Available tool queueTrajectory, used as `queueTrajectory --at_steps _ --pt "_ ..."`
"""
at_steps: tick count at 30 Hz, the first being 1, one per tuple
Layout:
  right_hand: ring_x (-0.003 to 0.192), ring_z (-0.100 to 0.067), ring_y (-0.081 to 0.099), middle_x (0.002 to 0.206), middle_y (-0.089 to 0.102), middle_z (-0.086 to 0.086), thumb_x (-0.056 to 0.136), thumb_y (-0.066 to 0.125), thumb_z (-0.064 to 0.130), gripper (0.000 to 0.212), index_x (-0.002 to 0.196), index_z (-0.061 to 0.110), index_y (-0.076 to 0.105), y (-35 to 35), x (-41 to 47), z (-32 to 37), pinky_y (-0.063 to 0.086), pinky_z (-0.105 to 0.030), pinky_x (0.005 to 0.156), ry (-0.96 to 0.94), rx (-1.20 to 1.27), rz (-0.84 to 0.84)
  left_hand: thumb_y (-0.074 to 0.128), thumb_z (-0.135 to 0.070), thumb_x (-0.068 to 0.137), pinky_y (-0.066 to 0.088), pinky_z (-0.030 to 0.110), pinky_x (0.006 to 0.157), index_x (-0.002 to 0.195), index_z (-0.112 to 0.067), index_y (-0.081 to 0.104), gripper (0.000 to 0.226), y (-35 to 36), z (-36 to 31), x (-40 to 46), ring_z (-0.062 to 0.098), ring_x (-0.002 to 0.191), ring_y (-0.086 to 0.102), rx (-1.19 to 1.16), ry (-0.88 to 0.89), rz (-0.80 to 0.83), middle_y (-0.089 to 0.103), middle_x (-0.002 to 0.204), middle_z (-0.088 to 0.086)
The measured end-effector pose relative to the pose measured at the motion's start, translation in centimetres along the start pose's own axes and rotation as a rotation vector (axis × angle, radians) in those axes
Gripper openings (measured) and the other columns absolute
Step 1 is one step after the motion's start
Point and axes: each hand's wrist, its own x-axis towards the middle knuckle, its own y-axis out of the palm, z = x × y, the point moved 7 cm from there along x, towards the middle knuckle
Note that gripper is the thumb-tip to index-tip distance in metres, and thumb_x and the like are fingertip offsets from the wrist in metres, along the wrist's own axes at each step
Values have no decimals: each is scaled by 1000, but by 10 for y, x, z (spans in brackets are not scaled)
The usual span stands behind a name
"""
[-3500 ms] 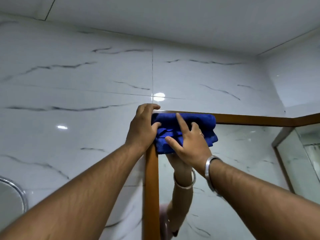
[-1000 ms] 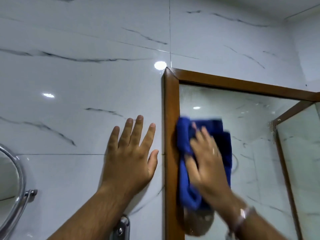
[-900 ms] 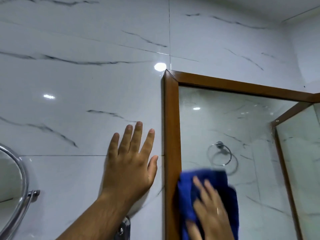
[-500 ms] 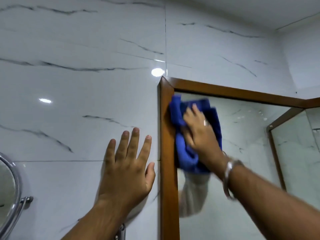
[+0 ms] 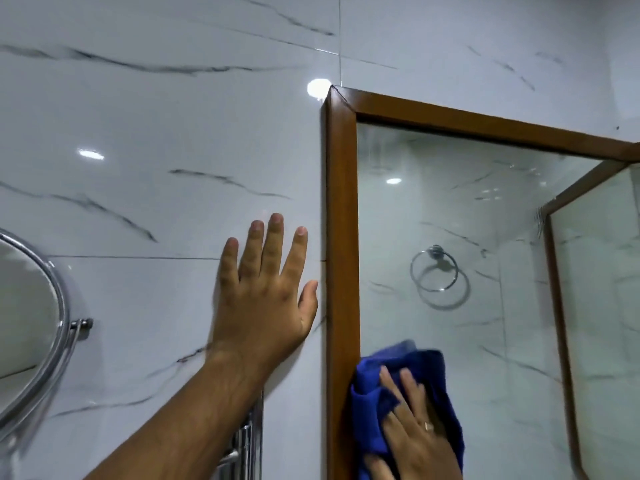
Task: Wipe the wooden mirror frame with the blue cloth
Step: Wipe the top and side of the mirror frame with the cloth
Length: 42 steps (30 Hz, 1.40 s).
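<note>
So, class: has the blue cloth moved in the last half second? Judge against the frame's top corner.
Yes. The blue cloth, under the right hand, has slid down along the wooden frame, now far below that corner.

White tiled wall [image 5: 138, 116] with dark marble veins. A wooden mirror frame [image 5: 341, 237] hangs on its right side, a round mirror [image 5: 31, 306] at its left edge, a chrome fitting [image 5: 247, 441] at the bottom. A left hand [image 5: 266, 306] lies flat on the tiles, just beside the frame.

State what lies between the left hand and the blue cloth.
In the head view, the left upright of the wooden mirror frame stands between the left hand and the blue cloth, plus a strip of bare tile.
</note>
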Motion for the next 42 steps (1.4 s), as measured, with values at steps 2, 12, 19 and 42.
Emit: queueTrajectory --at_steps 2,12,19,42 --pt "142 -24 23 153 32 -3 89 35 46 57 122 10 63 -12 24 3 20 -37 115 -279 -196 60 35 -53 94 10 58 123 160 -18 24 76 0 0 0 36 155 11 -3 -11 1 11 168 18" --pt "147 -36 17 155 32 -10 94 37 36 48 136 13 46 -115 235 9 21 -49 117 -238 -146 -215 39 -41 100 9 58 123 161 -14 18 70 -3 -34 -48 40 154 7 -74 -185 67 6 168 21" --pt "148 -31 15 158 27 -7 91 44 34 45 132 17 48 -48 87 -6 21 -46 117 -175 -49 -265 58 -23 87 14 51 122 151 -3 41 69 14 -81 -173 43 146 32 31 -10 86 33 158 25" --pt "144 -38 12 151 31 -18 85 49 28 20 95 14 57 11 -43 -18 21 -54 113 -171 -64 -82 47 -32 97 -1 53 124 160 -15 25 68 54 -80 -282 33 156 3 -44 75 23 5 169 17"
